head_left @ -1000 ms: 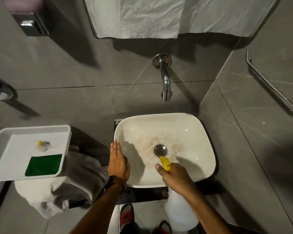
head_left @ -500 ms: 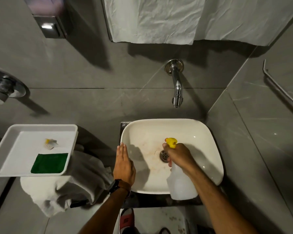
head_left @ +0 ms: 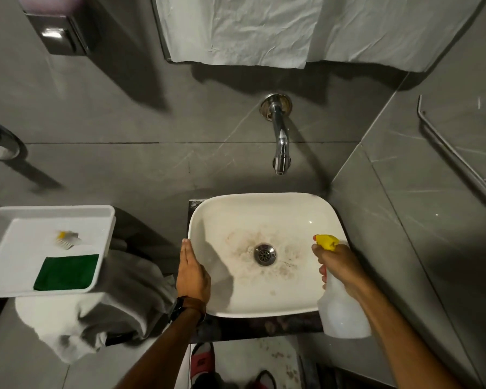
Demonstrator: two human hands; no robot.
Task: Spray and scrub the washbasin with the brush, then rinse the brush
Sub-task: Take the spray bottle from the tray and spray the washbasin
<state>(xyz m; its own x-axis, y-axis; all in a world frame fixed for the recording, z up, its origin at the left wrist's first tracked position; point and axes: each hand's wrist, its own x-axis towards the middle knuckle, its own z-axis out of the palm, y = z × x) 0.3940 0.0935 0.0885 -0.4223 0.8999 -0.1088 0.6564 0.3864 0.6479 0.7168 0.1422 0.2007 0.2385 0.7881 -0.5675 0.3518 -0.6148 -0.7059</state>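
Note:
A white washbasin (head_left: 314,217) with brown stains around its metal drain (head_left: 265,254) sits below a chrome wall tap (head_left: 280,147). My right hand (head_left: 338,262) grips a clear spray bottle (head_left: 341,313) with a yellow nozzle (head_left: 326,242) over the basin's right rim, the nozzle pointing left into the bowl. My left hand (head_left: 192,273) rests flat on the basin's left rim, fingers together. A small yellow-and-white brush (head_left: 67,239) lies in a white tray (head_left: 0,226) at the left, beside a green scouring pad (head_left: 66,272).
The tray sits on a crumpled white towel (head_left: 90,318). A paper-covered mirror (head_left: 236,29) and a soap dispenser (head_left: 59,26) hang on the grey wall. A metal rail (head_left: 458,155) runs along the right wall. Red-and-black shoes (head_left: 201,360) stand below the basin.
My right hand has carried the spray bottle from above the drain to the basin's right rim. My left hand stays on the left rim.

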